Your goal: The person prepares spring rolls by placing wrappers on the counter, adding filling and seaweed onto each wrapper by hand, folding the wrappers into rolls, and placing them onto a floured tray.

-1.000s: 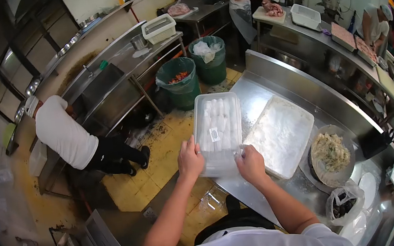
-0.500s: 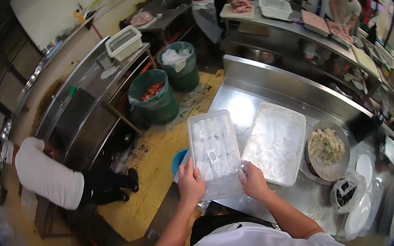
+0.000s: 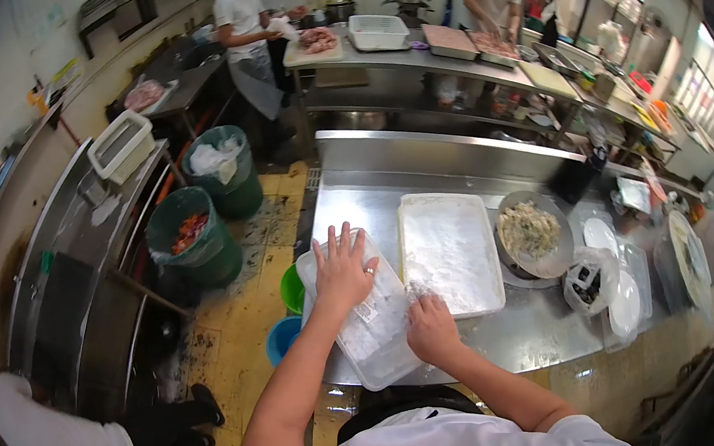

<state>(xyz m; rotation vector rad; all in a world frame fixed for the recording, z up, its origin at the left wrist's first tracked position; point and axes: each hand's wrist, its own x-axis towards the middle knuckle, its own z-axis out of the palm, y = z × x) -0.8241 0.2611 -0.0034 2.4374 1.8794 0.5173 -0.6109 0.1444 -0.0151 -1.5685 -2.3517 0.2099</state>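
A clear lidded plastic container (image 3: 379, 332) with white wrapped rows and a label lies tilted on the steel table's left part. My left hand (image 3: 344, 274) rests on its lid, fingers spread. My right hand (image 3: 430, 325) is closed at the container's right edge, by the near left corner of a white tray; what it holds, if anything, is too small to name. White powder covers the bottom of that tray (image 3: 450, 252). Right of it, a metal bowl (image 3: 558, 261) holds a pale mixture with green bits (image 3: 529, 230).
A plastic bag with dark contents (image 3: 590, 282) and white plates (image 3: 624, 304) sit at the right. Green bins (image 3: 201, 255), a green bucket (image 3: 292, 289) and a blue bucket (image 3: 282, 339) stand left. Several people work around; one person (image 3: 67, 437) bends at lower left.
The container has gone from being held up in both hands to lying on the table. My left hand has moved onto its lid and opened. The view has turned right.
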